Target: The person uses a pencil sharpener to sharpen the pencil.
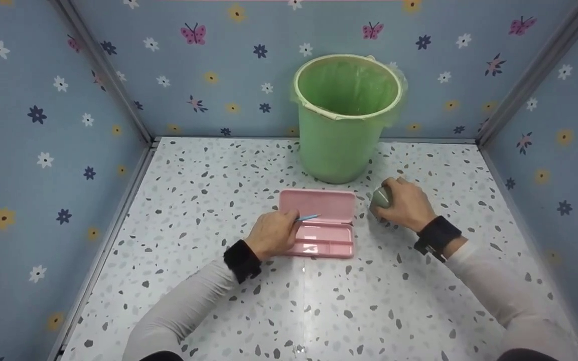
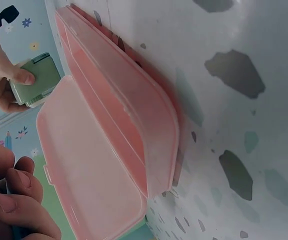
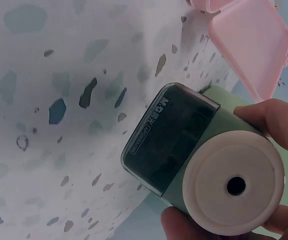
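My left hand point(image 1: 274, 233) pinches a blue pencil point(image 1: 310, 217), its tip pointing right over the open pencil case. The pink pencil case point(image 1: 317, 201) lies with its lid folded back, and its tray shows divided compartments. My right hand point(image 1: 410, 205) grips a green pencil sharpener point(image 3: 204, 117) by its sides, just right of the case. In the right wrist view, the sharpener's round pale face has a dark hole at its centre, and a dark see-through shavings drawer point(image 3: 171, 137) forms its other end. Fingers hide part of the pencil.
A green bin point(image 1: 339, 145) with a green liner stands behind the case, against the back wall. Flower-patterned walls point(image 1: 249, 65) enclose the speckled white tabletop point(image 1: 193, 200) at the back and both sides.
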`<state>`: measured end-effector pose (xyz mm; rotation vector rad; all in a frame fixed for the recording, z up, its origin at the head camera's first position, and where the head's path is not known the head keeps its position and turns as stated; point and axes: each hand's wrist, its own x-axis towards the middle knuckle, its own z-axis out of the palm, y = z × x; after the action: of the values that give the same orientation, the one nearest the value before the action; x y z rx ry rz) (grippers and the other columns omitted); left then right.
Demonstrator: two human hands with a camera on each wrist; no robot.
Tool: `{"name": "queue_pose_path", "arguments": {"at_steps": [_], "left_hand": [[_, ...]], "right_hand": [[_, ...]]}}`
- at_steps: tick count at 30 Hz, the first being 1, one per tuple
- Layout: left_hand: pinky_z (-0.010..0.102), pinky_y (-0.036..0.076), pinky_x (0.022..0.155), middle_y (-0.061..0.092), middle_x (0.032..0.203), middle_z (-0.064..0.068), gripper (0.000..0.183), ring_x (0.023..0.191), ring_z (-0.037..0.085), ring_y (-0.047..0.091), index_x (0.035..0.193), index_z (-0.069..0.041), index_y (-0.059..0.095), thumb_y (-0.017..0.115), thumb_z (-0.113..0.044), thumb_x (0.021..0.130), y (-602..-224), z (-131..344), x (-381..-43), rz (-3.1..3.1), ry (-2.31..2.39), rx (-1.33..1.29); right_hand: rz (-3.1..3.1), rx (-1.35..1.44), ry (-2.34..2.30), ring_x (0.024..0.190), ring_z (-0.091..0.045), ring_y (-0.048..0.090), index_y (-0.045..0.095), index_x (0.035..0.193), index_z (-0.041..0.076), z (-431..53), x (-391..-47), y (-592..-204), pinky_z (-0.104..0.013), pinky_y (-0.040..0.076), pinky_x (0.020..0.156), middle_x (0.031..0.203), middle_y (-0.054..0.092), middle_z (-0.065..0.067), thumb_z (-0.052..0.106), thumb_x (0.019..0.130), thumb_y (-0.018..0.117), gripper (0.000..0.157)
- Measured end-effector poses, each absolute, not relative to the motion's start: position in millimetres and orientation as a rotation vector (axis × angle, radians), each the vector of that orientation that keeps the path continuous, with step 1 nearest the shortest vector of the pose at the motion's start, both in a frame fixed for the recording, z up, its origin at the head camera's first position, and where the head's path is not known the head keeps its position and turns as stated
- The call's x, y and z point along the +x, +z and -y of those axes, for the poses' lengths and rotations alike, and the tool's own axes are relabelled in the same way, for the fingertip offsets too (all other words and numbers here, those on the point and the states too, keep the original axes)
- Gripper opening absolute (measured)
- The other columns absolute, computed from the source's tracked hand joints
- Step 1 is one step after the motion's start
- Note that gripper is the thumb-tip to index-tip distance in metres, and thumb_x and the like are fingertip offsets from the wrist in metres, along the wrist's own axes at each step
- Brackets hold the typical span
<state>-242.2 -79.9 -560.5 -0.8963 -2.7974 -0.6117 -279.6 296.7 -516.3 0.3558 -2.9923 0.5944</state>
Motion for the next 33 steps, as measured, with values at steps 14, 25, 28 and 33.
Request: {"name": "queue_pose_path", "arguments": {"at_steps": [14,25,28,33], "left_hand": [[0.037,0.053,0.055,0.053,0.071,-0.002,0.023,0.060,0.016,0.054,0.100,-0.011,0.061,0.058,-0.028,0.115,-559.9,73.7,-242.0,2.804,-0.580,-0.936],[0.038,0.055,0.057,0.054,0.071,-0.002,0.024,0.060,0.016,0.053,0.098,-0.011,0.060,0.059,-0.029,0.114,-559.4,73.8,-242.5,2.797,-0.571,-0.942],[0.037,0.054,0.056,0.051,0.071,-0.003,0.024,0.059,0.014,0.051,0.098,-0.012,0.061,0.059,-0.028,0.114,-560.4,72.7,-242.6,2.796,-0.573,-0.947],[0.035,0.054,0.056,0.056,0.071,-0.002,0.023,0.059,0.013,0.050,0.098,-0.012,0.062,0.059,-0.028,0.115,-561.0,70.2,-241.1,2.800,-0.581,-0.969]], "right_hand": [[2.988,0.254,0.600,0.090,-0.040,0.075,0.069,0.126,0.001,-283.6,-255.6,-535.7,-0.055,0.065,0.076,0.106,0.077,-0.023,0.037,0.083,0.092,0.060],[3.070,0.181,0.361,0.092,-0.044,0.076,0.063,0.142,0.000,-283.2,-250.3,-555.2,-0.061,0.066,0.079,0.117,0.073,-0.024,0.053,0.088,0.083,0.078],[3.078,0.249,0.323,0.093,-0.045,0.076,0.060,0.147,0.001,-286.2,-249.2,-554.0,-0.062,0.066,0.079,0.120,0.074,-0.026,0.059,0.090,0.081,0.085],[2.964,0.716,0.235,0.129,-0.049,0.070,0.049,0.165,0.006,-297.0,-249.8,-543.0,-0.067,0.061,0.105,0.153,0.064,-0.028,0.067,0.080,0.090,0.113]]}}
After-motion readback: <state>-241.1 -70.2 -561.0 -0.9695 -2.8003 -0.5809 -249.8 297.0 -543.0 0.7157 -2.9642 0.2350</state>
